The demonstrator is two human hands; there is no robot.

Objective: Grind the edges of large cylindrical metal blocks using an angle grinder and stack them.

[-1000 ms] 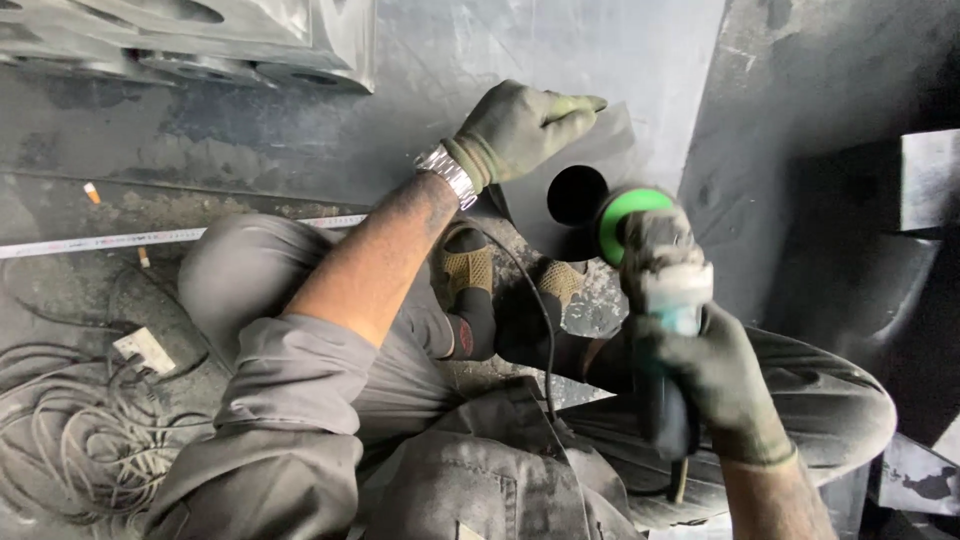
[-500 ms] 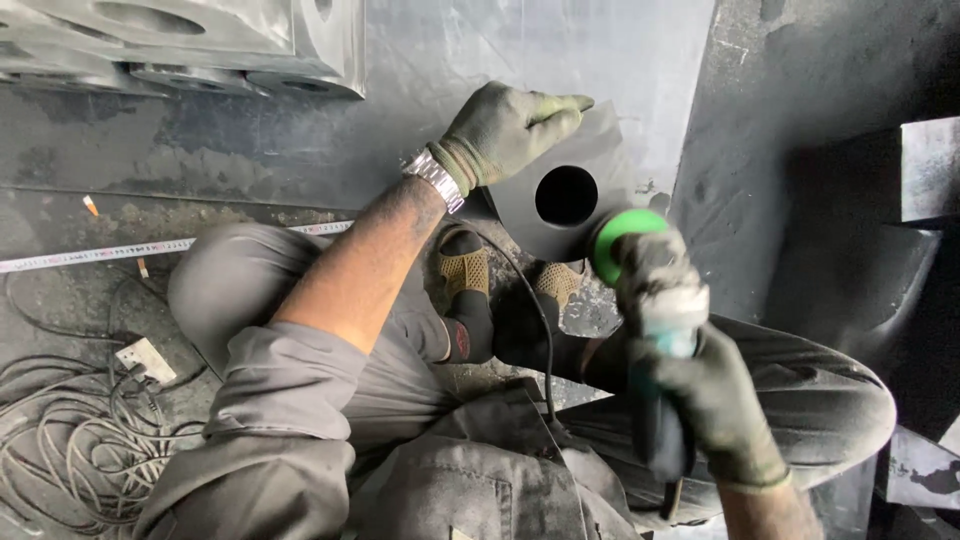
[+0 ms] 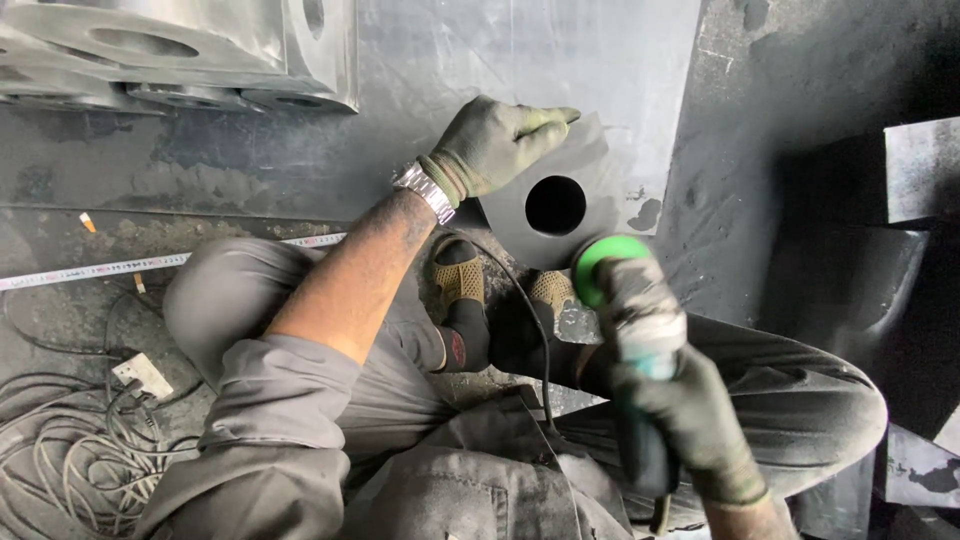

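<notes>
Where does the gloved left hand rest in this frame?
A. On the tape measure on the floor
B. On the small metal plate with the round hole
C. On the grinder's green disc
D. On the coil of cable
B: the left hand lies flat on the metal plate just above its round hole, while the right hand holds the angle grinder.

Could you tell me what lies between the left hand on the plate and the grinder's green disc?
In the head view, a round hole in the grey plate lies between the left hand and the grinder.
</notes>
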